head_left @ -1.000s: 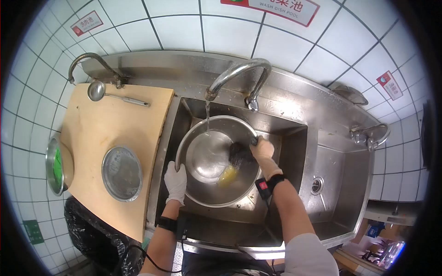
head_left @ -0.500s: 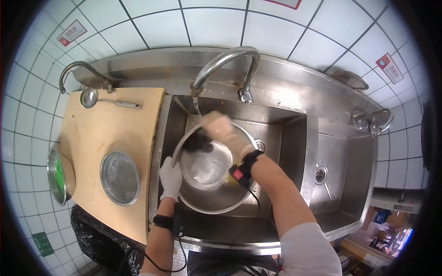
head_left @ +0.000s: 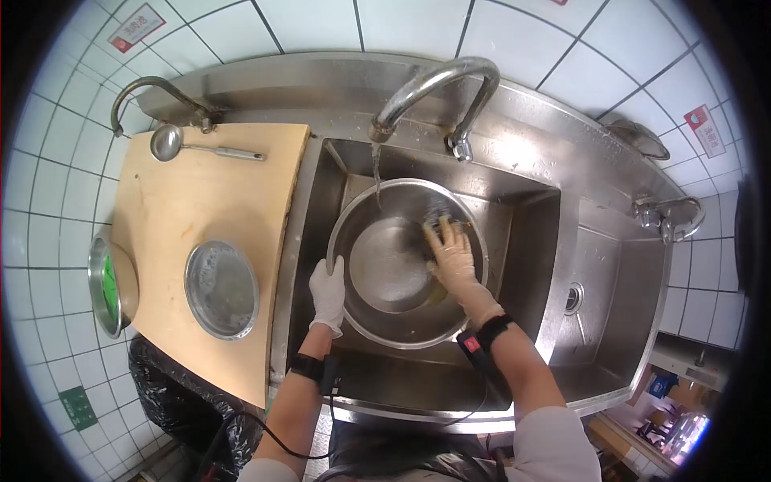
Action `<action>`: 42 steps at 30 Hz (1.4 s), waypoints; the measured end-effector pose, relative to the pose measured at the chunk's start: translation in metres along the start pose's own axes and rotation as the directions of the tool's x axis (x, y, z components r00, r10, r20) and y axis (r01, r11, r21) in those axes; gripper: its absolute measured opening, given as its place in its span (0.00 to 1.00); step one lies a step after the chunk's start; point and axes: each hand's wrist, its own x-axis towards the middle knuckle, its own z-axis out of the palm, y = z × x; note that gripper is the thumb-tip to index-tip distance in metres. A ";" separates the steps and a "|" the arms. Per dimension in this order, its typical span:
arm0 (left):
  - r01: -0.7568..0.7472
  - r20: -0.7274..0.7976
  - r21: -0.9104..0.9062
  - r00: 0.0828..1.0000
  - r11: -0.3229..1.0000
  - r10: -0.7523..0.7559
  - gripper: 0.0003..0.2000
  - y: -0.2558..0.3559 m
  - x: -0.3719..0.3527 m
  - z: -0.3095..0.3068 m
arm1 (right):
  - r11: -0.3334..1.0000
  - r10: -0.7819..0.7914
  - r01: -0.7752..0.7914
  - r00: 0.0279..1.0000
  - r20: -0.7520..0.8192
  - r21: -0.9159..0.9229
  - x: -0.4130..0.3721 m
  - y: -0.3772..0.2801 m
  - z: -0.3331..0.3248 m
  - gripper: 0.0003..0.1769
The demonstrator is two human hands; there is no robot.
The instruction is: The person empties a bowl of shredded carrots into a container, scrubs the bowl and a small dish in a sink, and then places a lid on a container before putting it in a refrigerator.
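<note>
A large round steel basin point(head_left: 385, 331) sits tilted slightly in the middle sink point(head_left: 522, 265), with a little water in it. My gloved left hand point(head_left: 328, 296) grips its left rim, fingers over the edge. Inside, at the right wall, my gloved right hand point(head_left: 454, 261) presses a dark, wiry scrubber point(head_left: 438, 210), partly blurred and partly covered by the fingers. Both gloves are pale and thin. A thin stream of water point(head_left: 377, 173) falls from the curved faucet point(head_left: 438, 72) into the basin near its upper left rim.
On the left, a wooden board point(head_left: 217, 193) carries a ladle point(head_left: 201, 149) and a round metal lid or shallow pan point(head_left: 222, 290). A steel bowl with something green point(head_left: 110, 285) stands at the board's outer edge. Another sink point(head_left: 614, 281) lies right; a black bag point(head_left: 173, 394) hangs below left.
My right hand has moved from the basin's upper part to its right wall, along with the dark scrubber. My left hand stays on the rim. The camera view has shifted.
</note>
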 end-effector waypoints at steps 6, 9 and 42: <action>0.019 0.056 -0.039 0.998 0.999 -0.017 0.15 -0.003 0.006 0.005 | 0.887 0.341 -0.435 0.843 0.416 0.155 0.025 -0.011 0.063 0.43; 0.033 0.050 -0.017 0.998 0.999 -0.032 0.17 -0.001 0.005 0.004 | 0.617 0.525 -0.538 0.825 0.209 0.574 0.048 -0.024 0.068 0.41; -0.654 0.103 0.468 0.708 0.594 0.699 0.07 0.147 -0.095 -0.032 | 0.911 -0.402 0.350 0.872 -0.281 -0.217 0.020 -0.001 -0.059 0.36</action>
